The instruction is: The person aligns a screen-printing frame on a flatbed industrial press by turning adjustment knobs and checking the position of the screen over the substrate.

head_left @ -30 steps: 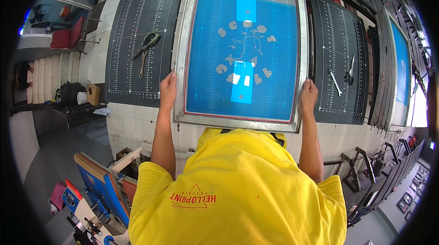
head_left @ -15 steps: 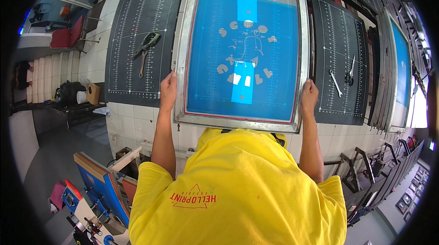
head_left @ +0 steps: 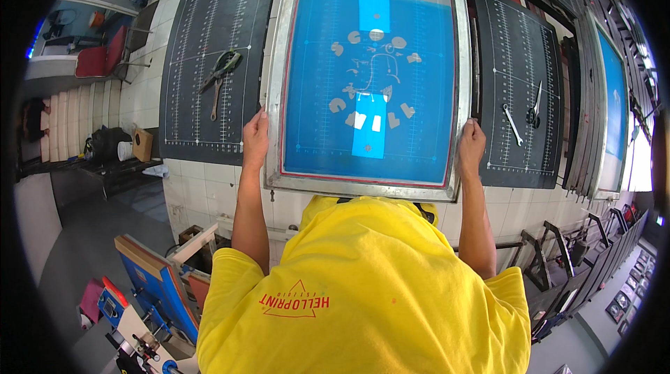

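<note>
A screen printing frame (head_left: 363, 189) with a metal rim and blue-coated mesh lies in front of me over a dark platen with white ruler lines. Clear motifs form a ring in the blue mesh, and two pale strips show through it, one above and one below the ring's middle. My left hand (head_left: 255, 138) is closed on the rim's left side, near its lower corner. On the opposite side my right hand (head_left: 472, 142) grips the rim at about the same height. The fingertips under the frame are partly hidden.
On the left platen (head_left: 188, 108) lie pliers (head_left: 222, 69) and a wrench (head_left: 216, 101). The right platen (head_left: 516, 157) holds another wrench (head_left: 513, 125) and scissors (head_left: 536, 112). Another blue screen (head_left: 613, 94) stands at the far right. A red chair (head_left: 105, 56) is at the back left.
The frame and both hands are almost still. The view has shifted very slightly; both hands keep their hold on the rim.
</note>
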A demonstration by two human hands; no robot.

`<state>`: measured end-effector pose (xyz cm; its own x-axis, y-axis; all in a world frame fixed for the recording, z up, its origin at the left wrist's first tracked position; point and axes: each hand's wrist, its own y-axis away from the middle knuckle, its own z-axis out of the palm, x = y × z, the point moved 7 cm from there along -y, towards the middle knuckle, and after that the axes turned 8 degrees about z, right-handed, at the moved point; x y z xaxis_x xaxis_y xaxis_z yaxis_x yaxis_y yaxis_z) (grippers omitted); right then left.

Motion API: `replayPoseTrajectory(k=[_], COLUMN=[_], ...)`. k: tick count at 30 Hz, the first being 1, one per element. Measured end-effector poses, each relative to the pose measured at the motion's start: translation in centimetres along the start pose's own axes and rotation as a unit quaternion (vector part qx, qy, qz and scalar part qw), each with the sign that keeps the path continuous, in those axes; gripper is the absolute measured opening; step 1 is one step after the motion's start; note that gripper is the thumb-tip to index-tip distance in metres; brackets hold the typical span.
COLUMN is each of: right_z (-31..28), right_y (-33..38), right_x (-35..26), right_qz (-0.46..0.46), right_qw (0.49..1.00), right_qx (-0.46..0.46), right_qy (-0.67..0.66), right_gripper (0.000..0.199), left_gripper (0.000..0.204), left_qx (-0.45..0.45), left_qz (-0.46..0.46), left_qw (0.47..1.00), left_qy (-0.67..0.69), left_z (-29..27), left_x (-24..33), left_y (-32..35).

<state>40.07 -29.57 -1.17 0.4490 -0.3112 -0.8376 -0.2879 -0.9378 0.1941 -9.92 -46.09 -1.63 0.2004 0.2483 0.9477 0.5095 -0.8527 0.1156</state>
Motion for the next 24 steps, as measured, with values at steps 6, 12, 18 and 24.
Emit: replayPoseTrajectory(k=[6,12,18,24], right_z=[0.0,-0.2,0.0,0.0], right_y=[0.1,-0.1,0.0,-0.3], right_x=[0.2,0.2,0.3,0.9], right_qz=[0.025,-0.009,0.009,0.023], right_qw=[1.0,0.999,1.0,0.999], right_qx=[-0.004,0.017,0.003,0.0], right_qy=[0.016,0.036,0.027,0.034], right_gripper=[0.035,0.036,0.037,0.038], left_gripper=[0.043,0.042,0.046,0.043], left_qx=[0.015,0.011,0.0,0.007], left_qz=[-0.017,-0.006,-0.001,0.012], left_qw=[0.999,0.999,1.0,0.999], left_qy=[-0.037,-0.038,-0.018,-0.031], left_z=[-0.3,-0.1,0.1,0.0], left_x=[-0.5,0.4,0.2,0.1], left_y=[0.0,0.0,0.0,0.0])
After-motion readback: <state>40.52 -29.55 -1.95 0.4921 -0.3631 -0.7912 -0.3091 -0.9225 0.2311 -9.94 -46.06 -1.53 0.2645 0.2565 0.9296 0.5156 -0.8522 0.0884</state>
